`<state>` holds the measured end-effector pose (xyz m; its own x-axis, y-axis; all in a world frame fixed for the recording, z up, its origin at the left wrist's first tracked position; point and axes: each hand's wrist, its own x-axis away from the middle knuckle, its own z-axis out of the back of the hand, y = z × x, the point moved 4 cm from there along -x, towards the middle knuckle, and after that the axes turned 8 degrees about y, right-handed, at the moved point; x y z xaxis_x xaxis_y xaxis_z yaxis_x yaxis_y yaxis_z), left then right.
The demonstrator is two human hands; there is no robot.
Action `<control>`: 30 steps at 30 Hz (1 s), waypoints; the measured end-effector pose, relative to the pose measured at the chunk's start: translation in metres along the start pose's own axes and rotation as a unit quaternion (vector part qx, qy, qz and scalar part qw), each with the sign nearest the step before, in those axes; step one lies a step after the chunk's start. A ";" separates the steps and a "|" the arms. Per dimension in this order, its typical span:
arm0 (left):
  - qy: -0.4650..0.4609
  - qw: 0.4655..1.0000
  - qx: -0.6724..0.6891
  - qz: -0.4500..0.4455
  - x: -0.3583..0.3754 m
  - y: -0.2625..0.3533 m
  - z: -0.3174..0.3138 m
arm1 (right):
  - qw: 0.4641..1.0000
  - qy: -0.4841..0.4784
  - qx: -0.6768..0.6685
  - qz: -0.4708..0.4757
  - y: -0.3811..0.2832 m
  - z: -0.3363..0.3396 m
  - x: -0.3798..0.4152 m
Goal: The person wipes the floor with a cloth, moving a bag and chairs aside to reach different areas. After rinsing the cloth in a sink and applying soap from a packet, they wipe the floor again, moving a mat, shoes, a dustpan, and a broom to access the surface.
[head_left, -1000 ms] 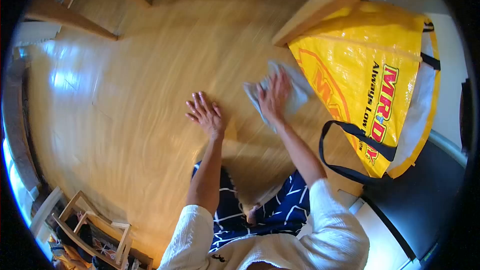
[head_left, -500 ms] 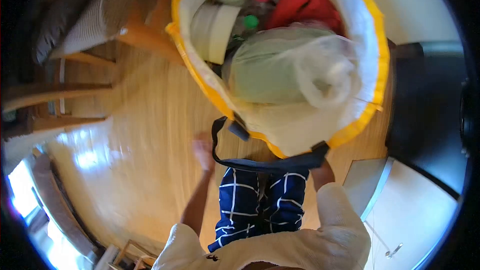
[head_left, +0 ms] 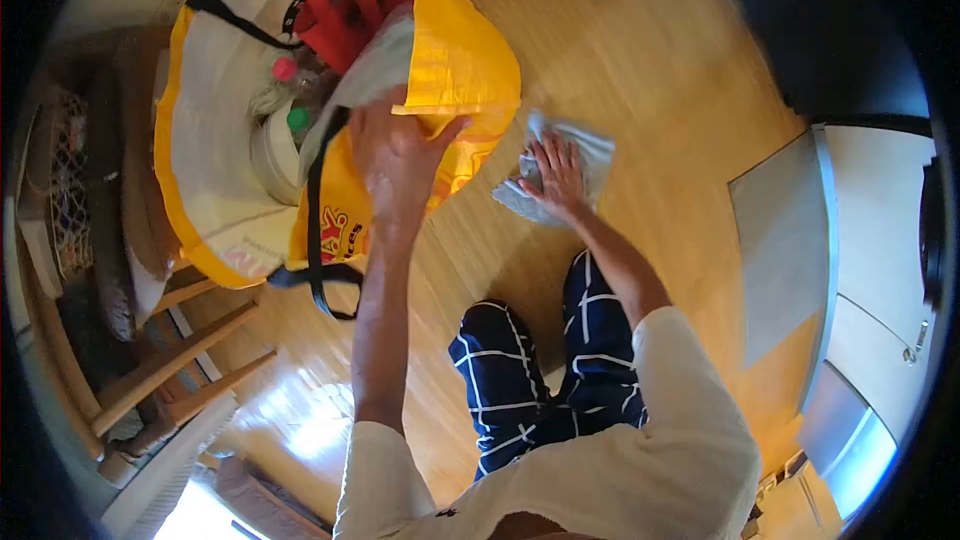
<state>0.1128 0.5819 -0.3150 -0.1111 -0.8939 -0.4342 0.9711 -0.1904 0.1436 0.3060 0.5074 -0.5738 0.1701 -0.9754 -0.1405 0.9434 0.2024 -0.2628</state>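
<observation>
A large yellow shopping bag [head_left: 470,60] with a white lining and black straps tilts at the upper left. My left hand [head_left: 393,145] grips its near rim, the thumb on the yellow outside and the fingers partly hidden. Inside the bag are a red fabric item [head_left: 345,15], a bottle with a pink cap [head_left: 284,68], a green cap [head_left: 298,119] and a pale plastic bag [head_left: 380,60]. To the right of the bag, my right hand [head_left: 555,172] lies flat, fingers spread, on a crumpled grey cloth [head_left: 590,148] on the wooden floor.
Wooden chair legs [head_left: 180,365] and dark padded furniture stand at the left. A white cabinet door [head_left: 885,230] with a handle and a grey panel [head_left: 785,245] are at the right, below a black appliance [head_left: 800,20]. My knees [head_left: 500,350] are close to the cloth.
The bag has moved from the upper middle to the left. My left hand is now on its rim. My right hand, hidden behind the bag before, now shows on the grey cloth.
</observation>
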 end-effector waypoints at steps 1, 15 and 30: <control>-0.192 0.975 -0.005 0.111 -0.012 0.008 -0.006 | 0.998 -0.011 -0.011 0.058 0.018 0.011 -0.031; -0.027 0.754 0.108 0.647 0.317 -0.052 0.188 | 0.990 0.053 0.103 -0.083 -0.009 -0.055 -0.254; 0.064 0.599 -0.044 0.797 0.342 0.019 0.258 | 0.788 -0.155 -0.367 0.470 -0.289 -0.114 -0.191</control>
<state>0.0392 0.1682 -0.2315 0.9835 0.1288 0.1274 -0.1712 0.8907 0.4212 -0.0311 0.6450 -0.5797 0.8640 -0.3158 -0.3921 -0.0406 0.7326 -0.6794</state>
